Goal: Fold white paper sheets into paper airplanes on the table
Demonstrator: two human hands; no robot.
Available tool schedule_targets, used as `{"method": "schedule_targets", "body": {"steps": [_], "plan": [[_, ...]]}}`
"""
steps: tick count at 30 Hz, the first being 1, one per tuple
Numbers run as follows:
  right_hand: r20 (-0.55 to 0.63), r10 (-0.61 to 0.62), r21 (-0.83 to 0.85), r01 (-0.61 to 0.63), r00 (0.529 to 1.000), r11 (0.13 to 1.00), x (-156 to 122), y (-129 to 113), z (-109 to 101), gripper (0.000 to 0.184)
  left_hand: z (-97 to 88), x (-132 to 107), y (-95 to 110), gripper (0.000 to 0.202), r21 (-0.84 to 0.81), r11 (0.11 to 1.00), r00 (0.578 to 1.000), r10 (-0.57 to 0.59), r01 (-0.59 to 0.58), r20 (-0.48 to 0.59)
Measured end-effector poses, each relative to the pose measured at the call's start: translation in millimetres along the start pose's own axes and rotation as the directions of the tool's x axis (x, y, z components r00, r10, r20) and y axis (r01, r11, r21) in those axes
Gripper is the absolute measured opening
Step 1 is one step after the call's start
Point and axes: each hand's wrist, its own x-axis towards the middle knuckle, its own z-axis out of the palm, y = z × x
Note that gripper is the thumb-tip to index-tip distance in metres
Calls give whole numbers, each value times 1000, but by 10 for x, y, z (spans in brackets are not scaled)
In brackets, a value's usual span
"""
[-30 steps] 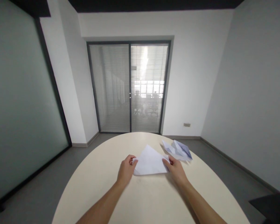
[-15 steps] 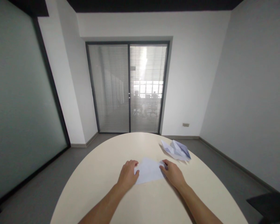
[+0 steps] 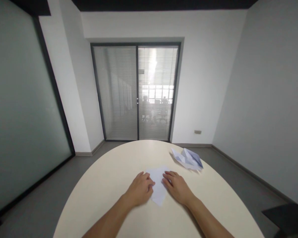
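Two bare hands press flat on a folded sheet of white paper [image 3: 158, 188] at the middle of a round cream-coloured table [image 3: 109, 185]. The left hand [image 3: 140, 188] lies palm down, fingers spread and released, covering the sheet's edge at 9 o'clock; the right hand [image 3: 176, 187] lies palm down on the edge at 3 o'clock, fingers likewise extended and grasping nothing. The fingertips of the two hands are near each other, with a strip of paper showing between them and a pointed corner of the sheet poking out at 6 o'clock, toward the person. Both bare forearms run in from the lower edge of the view.

At about 2 o'clock from the hands, well apart from them and near the table's far edge, rests a second piece of folded white paper [image 3: 187, 158] (its raised creases show bluish in shadow).

Beyond the table, at 12 o'clock, stands a dark-framed sliding glass door with horizontal blinds [image 3: 137, 92], through which blurred figures sit in a bright room. A frosted glass partition [image 3: 20, 109] fills the wall at 9 o'clock, a plain white wall [image 3: 275, 99] the side at 3 o'clock, and grey flooring surrounds the table.
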Motion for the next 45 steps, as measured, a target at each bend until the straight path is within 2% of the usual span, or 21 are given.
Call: {"method": "schedule_targets", "body": {"steps": [3, 6, 10, 16, 18, 24, 30, 36, 45], "plan": [[17, 36, -46, -35, 999, 998, -7, 93, 56, 46, -46, -28, 80, 27, -70, 990, 990, 125, -120, 71], [-11, 18, -18, -18, 1000, 1000, 4, 148, 63, 42, -11, -61, 85, 36, -119, 980, 978, 175, -162, 114], [-28, -62, 109, 65, 998, 992, 11, 78, -8, 34, 111, -64, -12, 50, -47, 994, 990, 104, -100, 99], [65, -173, 251, 152, 983, 956, -37, -47, -80, 40, 191, -6, -74, 39, 56, 998, 1000, -23, 22, 11], [73, -170, 245, 148, 983, 958, -45, -52, -80, 44, 194, 5, -63, 36, 62, 998, 1000, -30, 30, 2], [59, -165, 190, 151, 985, 970, -14, -111, -102, 26, 216, 5, -64, 36, 20, 1000, 1000, 19, -19, 21], [91, -121, 132, 108, 989, 985, 2, -189, -126, 26, 212, 21, -56, 30, 31, 999, 1000, 21, -21, 12], [94, -121, 107, 111, 988, 988, -4, -218, -148, 24, 194, 45, -9, 17, 32, 999, 1000, -18, 18, 1], [72, -129, 153, 117, 989, 981, -22, -202, -135, 18, 186, 47, 33, 16, 12, 998, 998, -64, 65, -13]]}}
